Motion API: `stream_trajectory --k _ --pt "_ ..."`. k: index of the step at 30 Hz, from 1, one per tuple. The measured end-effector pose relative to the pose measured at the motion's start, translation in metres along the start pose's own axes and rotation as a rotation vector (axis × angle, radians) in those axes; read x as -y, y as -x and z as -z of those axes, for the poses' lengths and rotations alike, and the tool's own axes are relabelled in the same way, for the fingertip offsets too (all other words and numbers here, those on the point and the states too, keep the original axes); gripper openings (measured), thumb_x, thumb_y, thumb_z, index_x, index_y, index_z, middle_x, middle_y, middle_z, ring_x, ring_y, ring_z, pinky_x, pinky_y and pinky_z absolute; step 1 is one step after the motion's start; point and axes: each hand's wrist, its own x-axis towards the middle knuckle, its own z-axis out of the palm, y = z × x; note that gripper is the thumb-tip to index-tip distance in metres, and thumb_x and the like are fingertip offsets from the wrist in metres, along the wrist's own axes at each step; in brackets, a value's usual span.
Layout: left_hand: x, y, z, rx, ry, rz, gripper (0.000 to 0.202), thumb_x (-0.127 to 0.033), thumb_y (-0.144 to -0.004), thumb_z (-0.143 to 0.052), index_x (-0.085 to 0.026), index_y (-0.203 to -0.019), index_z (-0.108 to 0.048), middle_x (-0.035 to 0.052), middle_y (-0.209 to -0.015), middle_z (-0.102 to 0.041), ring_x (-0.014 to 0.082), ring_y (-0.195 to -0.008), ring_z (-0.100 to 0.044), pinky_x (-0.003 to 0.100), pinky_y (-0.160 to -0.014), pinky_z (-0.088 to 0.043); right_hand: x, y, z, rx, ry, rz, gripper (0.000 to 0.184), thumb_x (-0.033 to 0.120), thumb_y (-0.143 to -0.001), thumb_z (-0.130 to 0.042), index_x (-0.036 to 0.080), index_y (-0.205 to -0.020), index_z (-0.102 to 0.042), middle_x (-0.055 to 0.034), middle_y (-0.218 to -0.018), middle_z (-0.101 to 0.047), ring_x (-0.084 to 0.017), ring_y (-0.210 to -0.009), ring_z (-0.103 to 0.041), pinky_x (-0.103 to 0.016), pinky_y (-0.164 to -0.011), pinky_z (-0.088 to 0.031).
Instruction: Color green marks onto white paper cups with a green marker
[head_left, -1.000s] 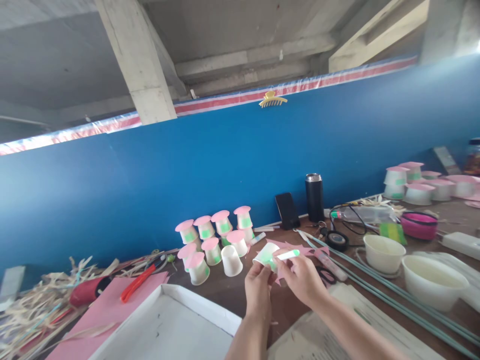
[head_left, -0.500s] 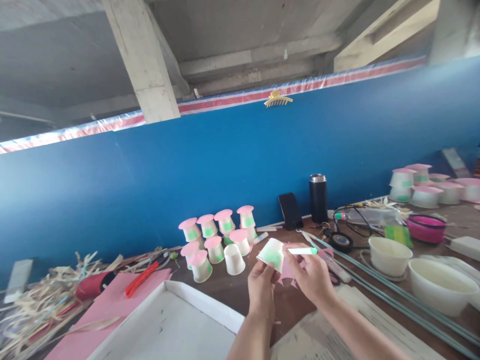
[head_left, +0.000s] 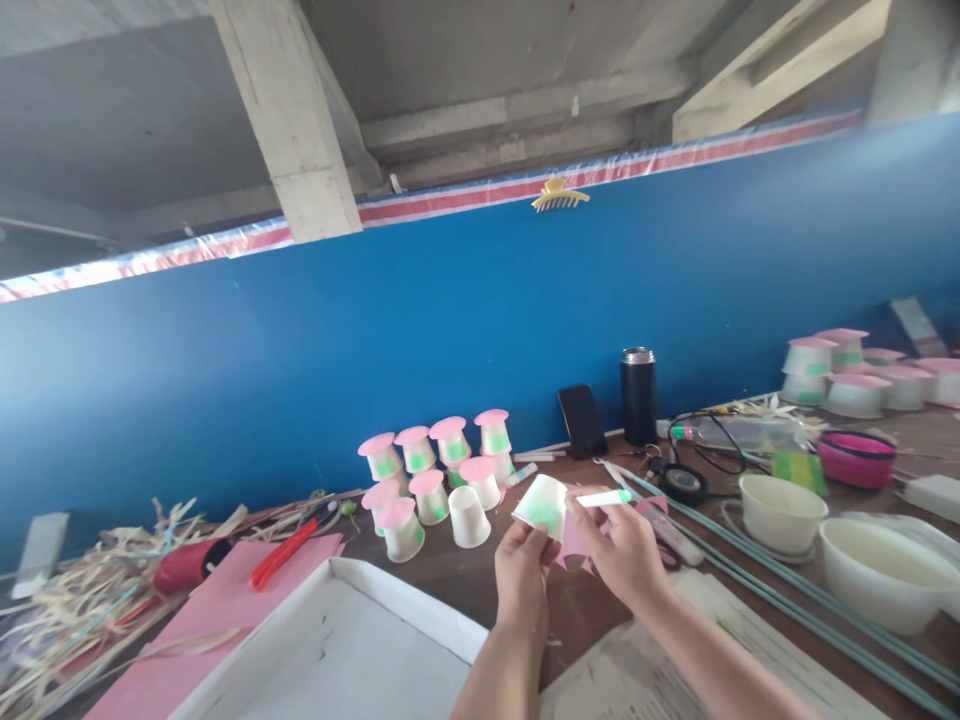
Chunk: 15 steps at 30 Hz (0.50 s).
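Observation:
A white paper cup [head_left: 544, 502] with a green patch on its side is gripped by its lower edge in my left hand [head_left: 523, 572]. My right hand [head_left: 624, 550] pinches a white marker pen [head_left: 602, 498] with a green end pointing right; its other end is at the cup's right side, where the tip is hidden by my fingers. Left of my hands stands a plain upturned cup [head_left: 469, 518]. Beside it are several upturned cups with pink paper discs on top and green patches, such as this pink-topped cup [head_left: 403, 532].
A white tray [head_left: 405, 590] lies at the front left, beside pink paper [head_left: 217, 615] and a red-handled tool [head_left: 285, 553]. Behind stand a phone [head_left: 582, 420] and a black flask [head_left: 638, 398]. Blue-grey rods [head_left: 795, 600] and white bowls [head_left: 782, 512] lie right.
The marker's green end has shifted slightly left and down. Both hands keep their hold on the cup and marker; the view has moved a little.

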Motion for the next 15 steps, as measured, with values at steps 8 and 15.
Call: stream_trajectory --k 8,15 --pt "-0.0002 0.0003 0.0003 -0.007 0.059 0.005 0.021 -0.021 -0.059 -0.075 -0.012 -0.077 -0.069 0.0057 -0.077 -0.066 0.0109 -0.068 -0.058 0.021 -0.067 -0.047 -0.0038 0.0035 -0.0073 0.091 0.093 0.023 0.031 0.043 -0.085 -0.049 0.018 -0.078 -0.067 -0.0065 -0.077 -0.070 -0.017 -0.065 -0.061 -0.028 -0.066 -0.047" --pt "0.0006 0.0002 -0.0006 -0.022 0.055 0.014 0.021 -0.021 -0.058 -0.076 -0.012 -0.076 -0.069 0.0043 -0.072 -0.065 0.0097 -0.062 -0.058 0.020 -0.062 -0.047 -0.0026 0.0021 -0.0069 0.056 0.065 0.070 0.025 0.037 -0.086 -0.047 0.020 -0.087 -0.065 -0.0059 -0.085 -0.069 -0.020 -0.079 -0.064 -0.033 -0.078 -0.048"
